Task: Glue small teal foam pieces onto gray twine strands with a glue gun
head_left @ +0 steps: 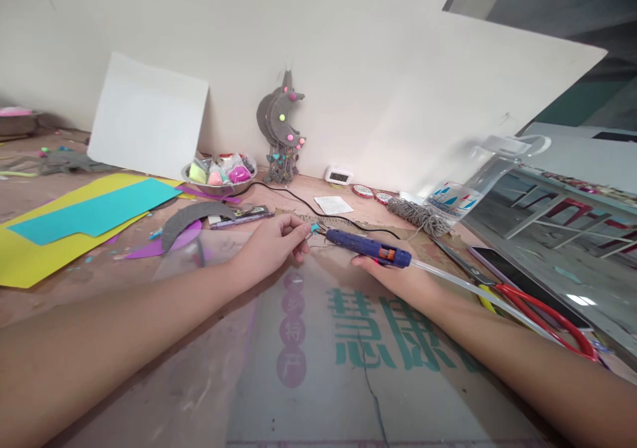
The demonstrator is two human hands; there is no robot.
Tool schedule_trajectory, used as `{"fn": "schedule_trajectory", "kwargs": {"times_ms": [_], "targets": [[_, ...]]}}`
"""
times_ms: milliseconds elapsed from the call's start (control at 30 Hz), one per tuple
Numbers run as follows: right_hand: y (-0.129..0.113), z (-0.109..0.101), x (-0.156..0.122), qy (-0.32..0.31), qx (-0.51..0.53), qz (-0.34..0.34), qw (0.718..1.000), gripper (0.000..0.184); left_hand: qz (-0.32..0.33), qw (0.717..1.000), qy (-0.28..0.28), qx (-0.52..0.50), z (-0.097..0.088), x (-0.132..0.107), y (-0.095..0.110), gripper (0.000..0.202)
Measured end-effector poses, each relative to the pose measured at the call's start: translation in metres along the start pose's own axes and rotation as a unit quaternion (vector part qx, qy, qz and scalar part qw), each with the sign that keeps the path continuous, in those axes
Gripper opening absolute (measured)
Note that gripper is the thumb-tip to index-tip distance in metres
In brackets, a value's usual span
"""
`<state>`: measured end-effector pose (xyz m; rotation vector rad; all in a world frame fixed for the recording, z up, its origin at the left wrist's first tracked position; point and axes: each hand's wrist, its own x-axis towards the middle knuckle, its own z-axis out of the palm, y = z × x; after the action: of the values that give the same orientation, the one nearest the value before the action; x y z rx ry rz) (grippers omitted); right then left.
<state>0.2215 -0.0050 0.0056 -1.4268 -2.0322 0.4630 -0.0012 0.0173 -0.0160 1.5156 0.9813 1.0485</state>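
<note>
My left hand pinches a small turquoise piece between thumb and fingertips. In my right hand is a blue glue gun, its tip pointing left, at or very close to the turquoise piece; I cannot tell whether they touch. A clear glue stick runs out of the gun's back end to the right. Beneath both hands lies a translucent plastic sheet with green and purple printed characters. A grey cord lies over the sheet near me.
Yellow and turquoise sheets lie left, beside a grey crescent. Behind stand a bowl of coloured clay, a moon ornament and a small clock. Right are twine, red-handled scissors, a phone and a plastic jug.
</note>
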Motion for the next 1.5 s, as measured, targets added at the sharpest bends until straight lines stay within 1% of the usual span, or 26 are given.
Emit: {"fn": "schedule_trajectory", "kwargs": {"times_ms": [100, 233, 700, 967, 1267, 1400, 1500], "targets": [[0.002, 0.000, 0.000, 0.014, -0.027, -0.021, 0.999, 0.036, -0.001, 1.000, -0.001, 0.005, 0.000, 0.001, -0.001, 0.027], [0.003, 0.000, 0.001, 0.013, -0.050, -0.032, 0.998, 0.036, 0.001, 1.000, -0.002, -0.001, -0.001, 0.001, -0.003, 0.026], [0.000, 0.001, -0.001, 0.005, -0.024, -0.026, 0.999, 0.036, 0.005, 1.000, -0.002, 0.001, 0.000, 0.001, -0.003, 0.025], [-0.006, 0.000, -0.001, 0.014, -0.006, -0.028, 0.999, 0.036, 0.007, 1.000, -0.001, -0.012, 0.000, 0.001, -0.006, 0.026], [-0.002, 0.001, 0.000, 0.016, -0.023, -0.020, 0.999, 0.035, 0.000, 1.000, 0.010, -0.008, 0.000, 0.000, 0.001, 0.027], [0.004, -0.004, 0.000, 0.012, 0.018, -0.007, 1.000, 0.029, 0.000, 0.999, 0.027, -0.027, -0.002, 0.003, 0.001, 0.028], [0.003, -0.015, 0.005, 0.031, 0.045, -0.014, 0.998, 0.028, -0.002, 0.999, 0.028, -0.038, -0.002, 0.004, 0.000, 0.027]]}}
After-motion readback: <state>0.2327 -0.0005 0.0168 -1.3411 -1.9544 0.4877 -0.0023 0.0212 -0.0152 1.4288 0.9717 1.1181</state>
